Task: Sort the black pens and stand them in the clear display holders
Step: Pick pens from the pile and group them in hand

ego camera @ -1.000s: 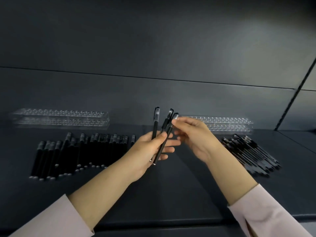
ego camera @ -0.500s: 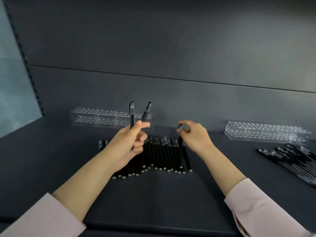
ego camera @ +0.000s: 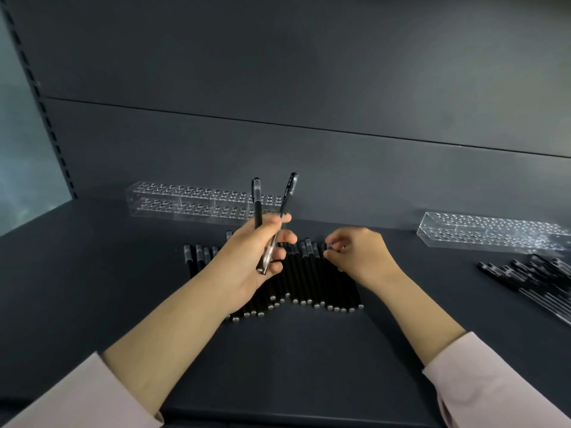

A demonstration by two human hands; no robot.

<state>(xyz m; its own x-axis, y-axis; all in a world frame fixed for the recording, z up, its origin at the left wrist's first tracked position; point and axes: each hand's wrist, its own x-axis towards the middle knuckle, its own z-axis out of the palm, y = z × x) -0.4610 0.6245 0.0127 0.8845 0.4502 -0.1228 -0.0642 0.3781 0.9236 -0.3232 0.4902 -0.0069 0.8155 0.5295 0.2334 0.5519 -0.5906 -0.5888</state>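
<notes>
left hand [ego camera: 247, 261] grip is closed on two capped black pens [ego camera: 258, 205], caps up. right hand [ego camera: 358, 254] grip pinches a pen cap [ego camera: 328, 246] in the pen row [ego camera: 309, 279] below.

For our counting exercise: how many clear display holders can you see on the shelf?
2. One clear holder stands at the back left, behind the left hand; the other holder lies at the far right. More may lie out of frame.

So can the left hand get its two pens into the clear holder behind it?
Probably yes: the left hand holds two pens just in front of the clear holder, whose holes look empty, with nothing between them.
</notes>
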